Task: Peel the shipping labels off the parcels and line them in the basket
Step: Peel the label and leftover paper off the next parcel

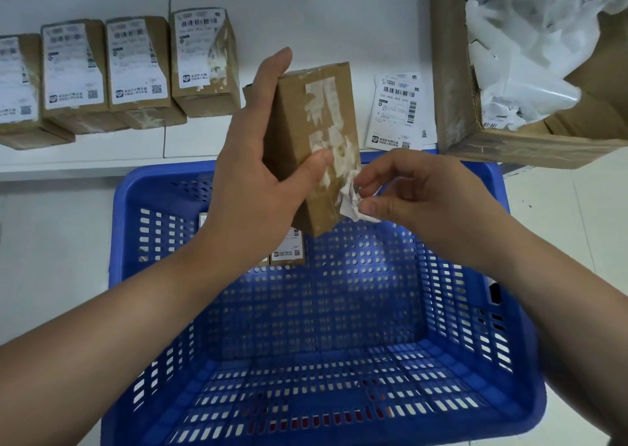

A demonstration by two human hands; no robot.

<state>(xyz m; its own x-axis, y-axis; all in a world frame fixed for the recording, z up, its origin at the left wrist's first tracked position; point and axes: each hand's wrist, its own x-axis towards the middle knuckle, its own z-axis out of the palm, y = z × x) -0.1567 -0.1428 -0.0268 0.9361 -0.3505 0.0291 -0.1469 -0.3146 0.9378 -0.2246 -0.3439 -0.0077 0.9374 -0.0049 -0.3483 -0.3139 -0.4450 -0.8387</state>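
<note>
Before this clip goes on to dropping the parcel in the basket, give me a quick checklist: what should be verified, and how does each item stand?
1. Parcel held firmly: ok, the left hand grips it above the blue basket.
2. Label fully off: not ok, white torn residue covers the face, and the right hand pinches a crumpled label scrap at the lower edge.
3. Scrap detached from the parcel: cannot tell.
4. Room in the basket: ok, only a few parcels lie at the far end.
5. Scrap box within reach: ok, open at the right with peeled paper inside.
6. Remaining work: not ok, four labelled parcels wait on the shelf.
</note>
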